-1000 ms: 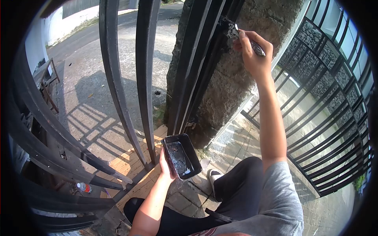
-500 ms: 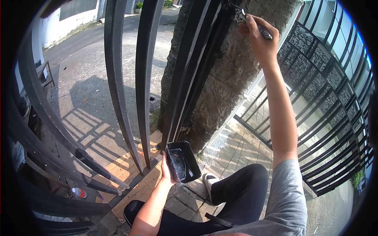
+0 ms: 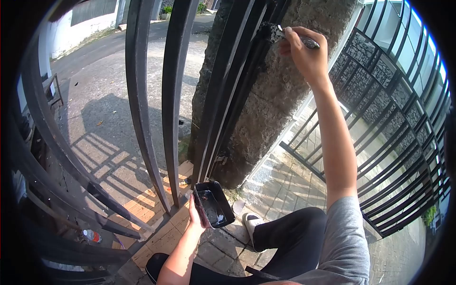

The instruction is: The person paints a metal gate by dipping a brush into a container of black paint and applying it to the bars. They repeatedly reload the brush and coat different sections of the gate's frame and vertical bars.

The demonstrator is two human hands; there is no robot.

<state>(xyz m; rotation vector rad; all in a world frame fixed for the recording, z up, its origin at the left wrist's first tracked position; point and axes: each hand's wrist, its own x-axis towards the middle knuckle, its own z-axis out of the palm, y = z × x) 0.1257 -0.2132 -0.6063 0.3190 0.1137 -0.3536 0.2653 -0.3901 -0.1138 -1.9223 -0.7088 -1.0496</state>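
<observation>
My right hand (image 3: 306,51) is closed round the handle of a paintbrush (image 3: 275,33), high up by the rough concrete pillar (image 3: 273,90). The brush's dark bristles touch the black metal post (image 3: 247,71) beside the pillar. Low in the middle, my left hand (image 3: 195,214) grips the left side of a black rectangular tray (image 3: 228,205), which is tilted. A shiny dark layer lies in the tray's bottom. Tall black gate bars (image 3: 173,95) stand to the left of both hands.
A plastic bottle (image 3: 91,235) stands at the lower left behind the bars. On the right is another black gate (image 3: 380,137). My bent knee and a light shoe (image 3: 253,225) are below, on grey paving. Tan tiles (image 3: 161,232) lie by the gate's foot.
My right hand and the brush have moved down and slightly left along the post. The tray in my left hand sits a little lower and further left.
</observation>
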